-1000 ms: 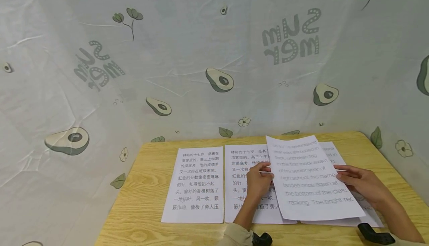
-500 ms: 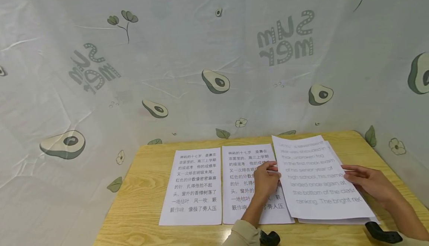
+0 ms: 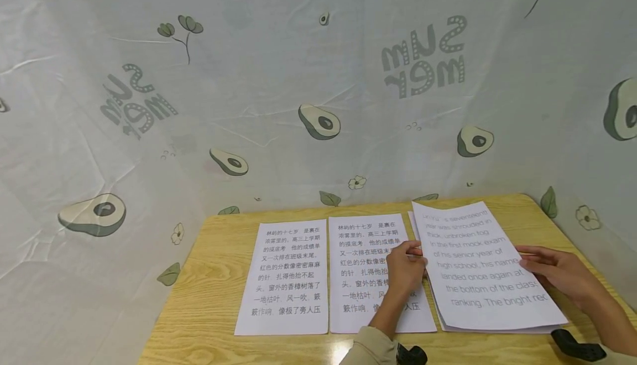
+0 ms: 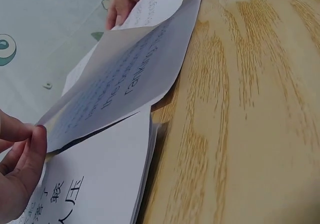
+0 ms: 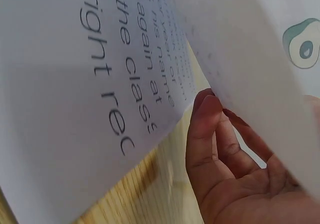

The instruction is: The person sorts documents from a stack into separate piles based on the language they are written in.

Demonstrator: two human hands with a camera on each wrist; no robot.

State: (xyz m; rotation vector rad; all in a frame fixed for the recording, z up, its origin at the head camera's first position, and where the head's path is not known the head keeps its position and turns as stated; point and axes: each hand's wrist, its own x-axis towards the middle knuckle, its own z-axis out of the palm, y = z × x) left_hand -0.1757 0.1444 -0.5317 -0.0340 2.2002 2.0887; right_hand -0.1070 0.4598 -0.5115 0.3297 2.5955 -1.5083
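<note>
A white sheet printed in English (image 3: 483,265) is held a little above a stack of like sheets (image 3: 497,329) on the right of the wooden table (image 3: 214,276). My left hand (image 3: 415,254) pinches its left edge. My right hand (image 3: 527,257) holds its right edge. In the left wrist view the sheet (image 4: 130,79) arches off the table between my left hand (image 4: 35,139) and the right hand (image 4: 120,9) at the far end. The right wrist view shows my right hand (image 5: 210,104) at the paper's (image 5: 90,84) edge, partly covered by paper.
Two sheets of Chinese text (image 3: 288,276) (image 3: 363,260) lie side by side left of the stack, the second partly under my left forearm. An avocado-print cloth (image 3: 318,121) walls the back and both sides. The table's right edge (image 3: 572,227) is close to my right hand.
Both hands have carried the English sheet to the right and lower, so it now sits nearly square over the right-hand stack. The Chinese sheets have not moved.
</note>
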